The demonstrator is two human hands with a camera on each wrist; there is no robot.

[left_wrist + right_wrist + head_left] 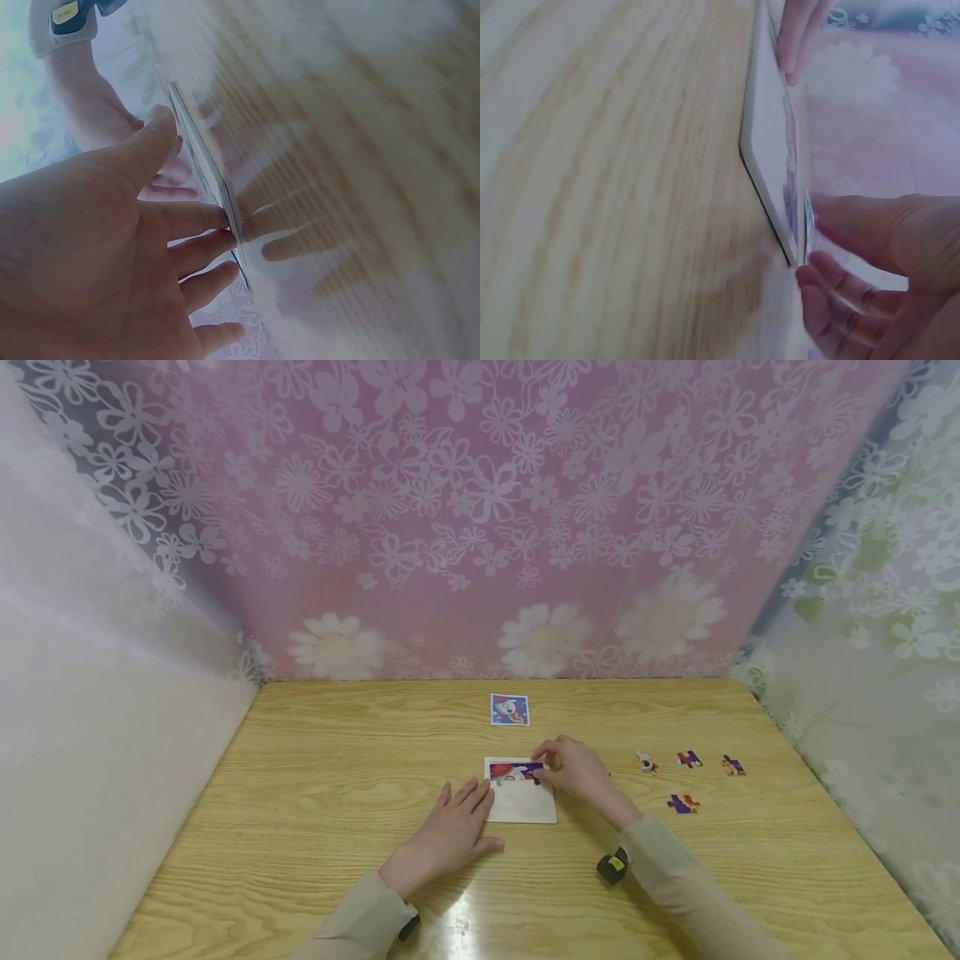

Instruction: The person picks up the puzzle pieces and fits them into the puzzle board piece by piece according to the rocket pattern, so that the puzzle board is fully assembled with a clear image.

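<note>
In the head view, the right hand (576, 768) is at the far right corner of the white board (521, 806), beside the puzzle row (504, 772); the left hand (447, 835) lies at the board's left edge. In the left wrist view, its fingers are straight and slightly spread, tips touching that edge. In the right wrist view, thumb and fingers pinch a puzzle piece (808, 225), nearly edge-on, just beside the corner; its long axis I cannot tell.
</note>
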